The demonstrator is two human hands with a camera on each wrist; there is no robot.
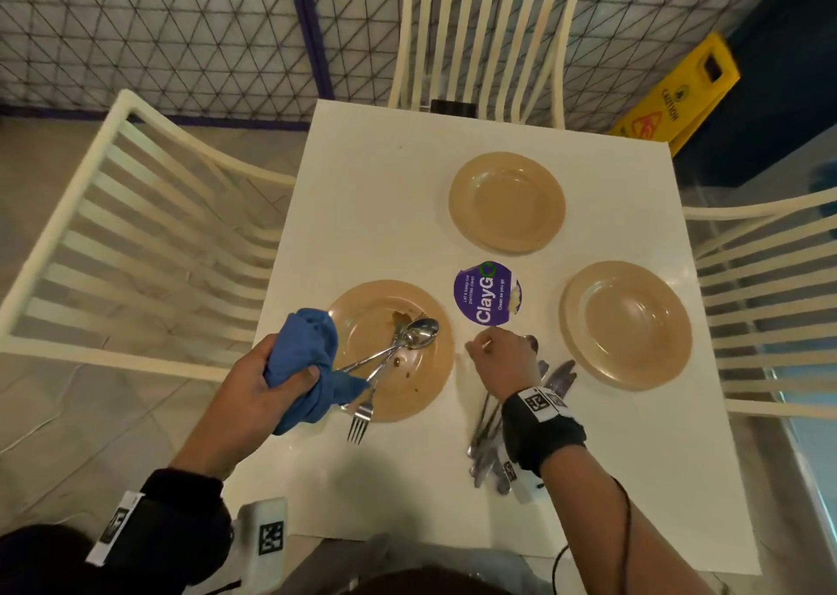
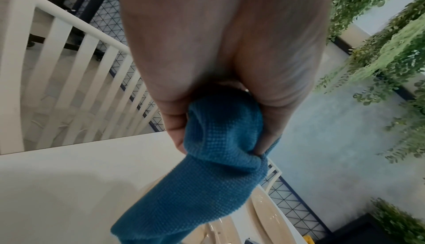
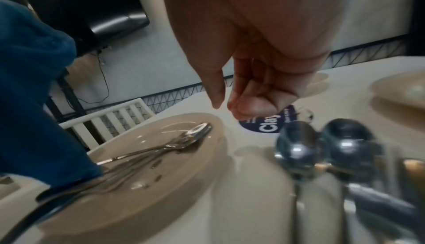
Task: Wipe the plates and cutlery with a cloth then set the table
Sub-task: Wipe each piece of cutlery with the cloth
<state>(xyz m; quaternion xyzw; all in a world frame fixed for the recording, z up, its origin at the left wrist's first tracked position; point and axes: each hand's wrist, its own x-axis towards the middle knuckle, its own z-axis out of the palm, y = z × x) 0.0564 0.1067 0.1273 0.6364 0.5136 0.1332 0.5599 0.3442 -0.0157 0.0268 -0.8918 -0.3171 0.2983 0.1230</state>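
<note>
My left hand (image 1: 271, 377) grips a bunched blue cloth (image 1: 312, 359) (image 2: 220, 148) at the left rim of a dirty tan plate (image 1: 407, 381) (image 3: 174, 175). Spoons (image 1: 421, 332) (image 3: 197, 132) lie on that plate, and a fork (image 1: 360, 418) lies with its tines over the near rim. My right hand (image 1: 498, 359) (image 3: 232, 102) hovers just right of the plate, fingers curled and holding nothing. Below its wrist a pile of loose cutlery (image 1: 487, 436) (image 3: 299, 144) lies on the white table (image 1: 385, 209). Two clean tan plates sit at the far middle (image 1: 507, 202) and the right (image 1: 627, 325).
A round purple sticker (image 1: 487, 293) marks the table centre. White slatted chairs stand on the left (image 1: 136, 241), far (image 1: 480, 37) and right (image 1: 770, 300) sides. A yellow caution sign (image 1: 679, 100) leans at the back right, beside a mesh fence (image 1: 158, 37).
</note>
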